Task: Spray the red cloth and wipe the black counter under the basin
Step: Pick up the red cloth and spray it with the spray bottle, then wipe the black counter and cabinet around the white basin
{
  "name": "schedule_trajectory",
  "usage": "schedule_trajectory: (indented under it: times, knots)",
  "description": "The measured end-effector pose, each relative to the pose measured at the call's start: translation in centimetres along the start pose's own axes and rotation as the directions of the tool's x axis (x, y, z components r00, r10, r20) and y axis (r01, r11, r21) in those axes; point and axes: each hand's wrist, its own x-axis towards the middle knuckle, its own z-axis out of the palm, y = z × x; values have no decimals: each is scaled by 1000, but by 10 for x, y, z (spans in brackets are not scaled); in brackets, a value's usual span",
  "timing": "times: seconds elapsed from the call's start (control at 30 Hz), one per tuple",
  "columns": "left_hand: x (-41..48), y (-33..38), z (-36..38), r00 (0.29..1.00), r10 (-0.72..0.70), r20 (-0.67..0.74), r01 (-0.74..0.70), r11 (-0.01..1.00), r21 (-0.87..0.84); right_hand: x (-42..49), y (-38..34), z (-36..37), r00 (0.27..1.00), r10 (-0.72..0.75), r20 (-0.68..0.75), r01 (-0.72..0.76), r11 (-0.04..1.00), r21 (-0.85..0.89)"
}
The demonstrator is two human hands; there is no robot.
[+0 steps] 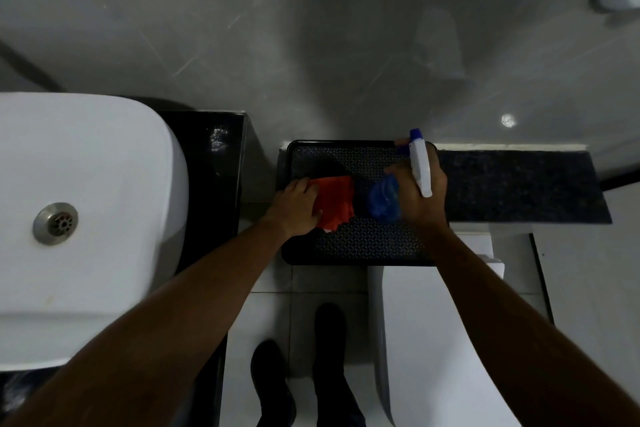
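A red cloth (335,202) lies on a black patterned tray (360,243). My left hand (297,207) rests on the cloth's left edge and grips it. My right hand (420,196) holds a spray bottle (419,163) with a white head, a blue nozzle and a blue body, just right of the cloth. The white basin (86,204) sits at the left on the black counter (211,163), which shows along the basin's right side.
A dark speckled ledge (519,191) runs right of the tray against the grey wall (311,28). A white toilet (433,340) stands below the tray. My feet in dark shoes (329,333) are on the white tiled floor.
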Motion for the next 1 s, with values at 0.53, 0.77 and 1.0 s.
schedule_trajectory:
  times: [0.53, 0.77, 1.0]
  knots:
    - [30, 10, -7, 984, -179, -24, 178, 984, -11, -32, 63, -11, 980, 94, -175, -127, 974, -189]
    - [14, 12, -33, 982, -108, 157, 189, 657, -730, -123, 75, 36, 958, 282, 58, -265, 942, -206]
    - [-26, -16, -115, 945, 115, 306, 260, 303, -917, -34, 19, 83, 738, 532, 415, -674, 616, 408]
